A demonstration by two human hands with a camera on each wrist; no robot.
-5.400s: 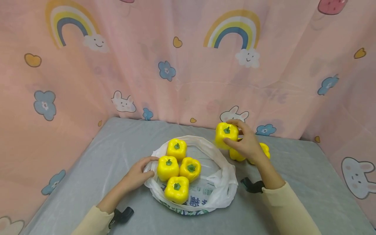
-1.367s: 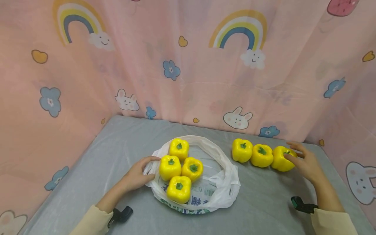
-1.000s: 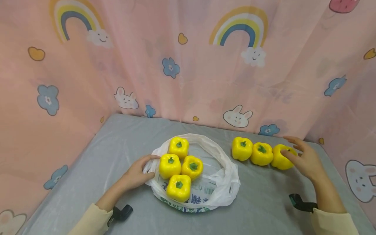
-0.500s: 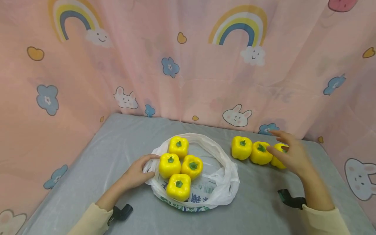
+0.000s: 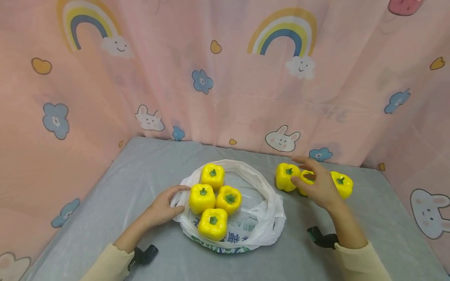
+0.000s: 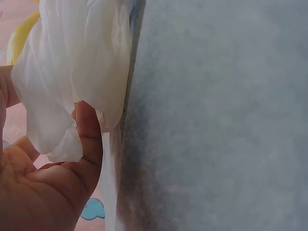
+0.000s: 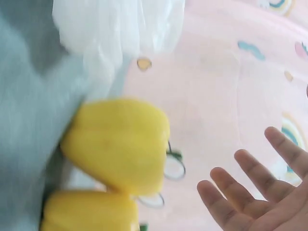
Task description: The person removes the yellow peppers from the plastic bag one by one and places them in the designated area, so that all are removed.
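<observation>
On the left, my left hand (image 5: 161, 208) pinches the rim of a white plastic bag (image 5: 275, 216); the left wrist view shows bag film (image 6: 72, 72) between thumb and fingers. Several yellow bell peppers (image 5: 202, 200) stand stem up inside the bag, grouped at its left side. Right of the bag, three more form a row: a near pepper (image 5: 284, 180), a middle one (image 5: 306, 173) partly covered by my right hand (image 5: 320, 187), and an end pepper (image 5: 342, 186). That right hand has its fingers spread and holds nothing; in the right wrist view its fingers are apart from the peppers.
A grey cloth (image 5: 147, 164) covers the table. Behind it and at both sides hangs a pink curtain (image 5: 228, 109) with rainbows, bunnies and flowers. Dark wrist devices (image 5: 145, 255) sit by both sleeves.
The right hand earlier carried a pepper from the bag side to the right end of the row and let it go. It has since moved back left over the row. The left hand has stayed at the bag.
</observation>
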